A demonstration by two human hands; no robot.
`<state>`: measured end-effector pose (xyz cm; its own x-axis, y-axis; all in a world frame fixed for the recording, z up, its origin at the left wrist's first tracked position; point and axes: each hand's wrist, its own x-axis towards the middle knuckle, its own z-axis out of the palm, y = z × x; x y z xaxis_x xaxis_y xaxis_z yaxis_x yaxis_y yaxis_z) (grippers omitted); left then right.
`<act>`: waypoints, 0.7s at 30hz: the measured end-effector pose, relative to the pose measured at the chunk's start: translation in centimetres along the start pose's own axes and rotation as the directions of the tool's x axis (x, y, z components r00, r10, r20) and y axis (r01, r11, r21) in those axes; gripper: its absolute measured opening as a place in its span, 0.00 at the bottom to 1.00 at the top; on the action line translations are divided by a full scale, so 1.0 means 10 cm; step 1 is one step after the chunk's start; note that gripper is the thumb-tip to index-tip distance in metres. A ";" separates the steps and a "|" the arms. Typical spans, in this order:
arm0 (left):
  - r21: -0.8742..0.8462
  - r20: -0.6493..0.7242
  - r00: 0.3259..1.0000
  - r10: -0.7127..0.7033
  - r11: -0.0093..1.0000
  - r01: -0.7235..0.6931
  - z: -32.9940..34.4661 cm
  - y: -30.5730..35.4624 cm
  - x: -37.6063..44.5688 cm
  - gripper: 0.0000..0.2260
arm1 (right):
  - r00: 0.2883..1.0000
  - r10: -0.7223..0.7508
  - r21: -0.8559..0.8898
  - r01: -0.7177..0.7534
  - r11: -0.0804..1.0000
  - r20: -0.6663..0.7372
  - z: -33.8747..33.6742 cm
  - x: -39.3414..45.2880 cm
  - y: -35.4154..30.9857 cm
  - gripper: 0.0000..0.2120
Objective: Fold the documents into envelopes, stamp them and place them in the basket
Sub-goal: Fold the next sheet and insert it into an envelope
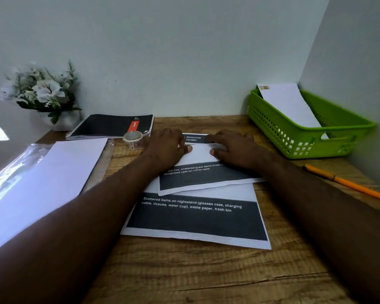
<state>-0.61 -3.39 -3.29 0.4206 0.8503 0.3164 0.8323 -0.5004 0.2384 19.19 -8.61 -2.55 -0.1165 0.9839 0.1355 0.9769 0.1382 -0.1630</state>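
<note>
Two printed documents lie on the wooden desk. The upper document (203, 175) has its far part folded over, white side up. My left hand (166, 148) and my right hand (233, 148) press flat on that fold, thumbs on the white flap. The lower document (195, 218) lies flat beneath it, nearer me. White envelopes (53, 172) rest on a clear plastic sleeve at the left. A roll of stamps or tape (133, 139) stands just left of my left hand. The green basket (305, 137) at the back right holds one stamped envelope (287, 104).
A black spiral notebook (112, 126) lies at the back, and a white pot of flowers (42, 93) stands in the back left corner. An orange pencil (347, 183) lies at the right edge. Walls close the desk at the back and right.
</note>
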 end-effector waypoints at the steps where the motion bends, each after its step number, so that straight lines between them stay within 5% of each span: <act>1: -0.008 -0.005 1.000 0.001 1.000 -0.001 0.00 0.00 0.00 0.11 | 1.000 0.000 0.020 0.000 1.000 0.005 -0.01 -0.01 0.00 0.21; 10: 0.002 -0.218 0.971 0.093 0.995 -0.095 -0.05 0.03 -0.05 0.07 | 0.998 0.038 0.110 -0.033 0.993 -0.048 -0.04 0.02 0.07 0.24; 13: 0.032 -0.341 0.930 0.139 0.990 -0.136 -0.07 0.05 -0.07 0.08 | 0.986 0.036 0.151 -0.011 0.988 -0.162 -0.03 0.05 0.06 0.19; 17: 0.240 -0.444 0.859 0.255 0.957 -0.161 -0.09 0.09 -0.08 0.14 | 0.825 -0.096 0.012 0.124 0.992 -0.556 -0.06 0.02 0.01 0.07; 21: 0.311 -0.441 0.836 0.328 0.929 -0.201 -0.14 0.17 -0.12 0.13 | 0.726 -0.184 -0.107 0.151 0.983 -0.663 -0.09 0.00 -0.05 0.03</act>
<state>-0.22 -5.43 -1.97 0.4654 0.4745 0.7472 0.8010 -0.5850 -0.1275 18.82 -8.79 -1.58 -0.1453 0.6140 0.7758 0.9616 0.2721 -0.0352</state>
